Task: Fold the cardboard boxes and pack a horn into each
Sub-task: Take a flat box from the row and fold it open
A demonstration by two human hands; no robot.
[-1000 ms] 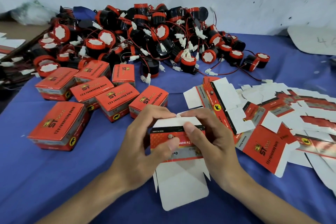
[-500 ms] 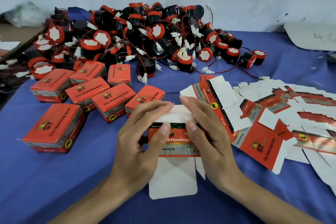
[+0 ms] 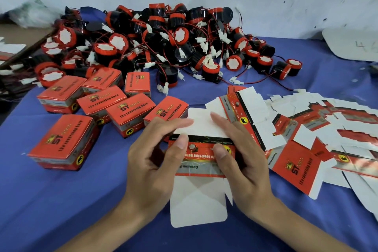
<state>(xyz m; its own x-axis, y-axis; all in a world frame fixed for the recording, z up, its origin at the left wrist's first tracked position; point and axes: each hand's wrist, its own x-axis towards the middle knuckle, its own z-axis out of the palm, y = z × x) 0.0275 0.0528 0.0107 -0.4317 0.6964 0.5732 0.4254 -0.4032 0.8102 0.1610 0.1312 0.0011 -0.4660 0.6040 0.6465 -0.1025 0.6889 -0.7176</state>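
A half-folded red cardboard box (image 3: 201, 155) sits between both hands in the middle foreground, its white flaps open toward me and away from me. My left hand (image 3: 155, 161) grips its left side, thumb on the printed face and fingers over the far white flap. My right hand (image 3: 243, 159) grips the right side the same way. A heap of black-and-red horns (image 3: 163, 43) with red wires and white plugs lies at the back. Flat unfolded boxes (image 3: 296, 133) are spread out at the right.
Several closed red boxes (image 3: 61, 141) stand at the left on the blue cloth (image 3: 61, 200). A white wall runs behind the heap. A white board (image 3: 353, 45) lies at the far right, and a plastic bag (image 3: 34, 14) at the far left.
My fingers have stretched out over the far white flap and pushed it flatter. The box has shifted slightly, with both thumbs still on its printed face.
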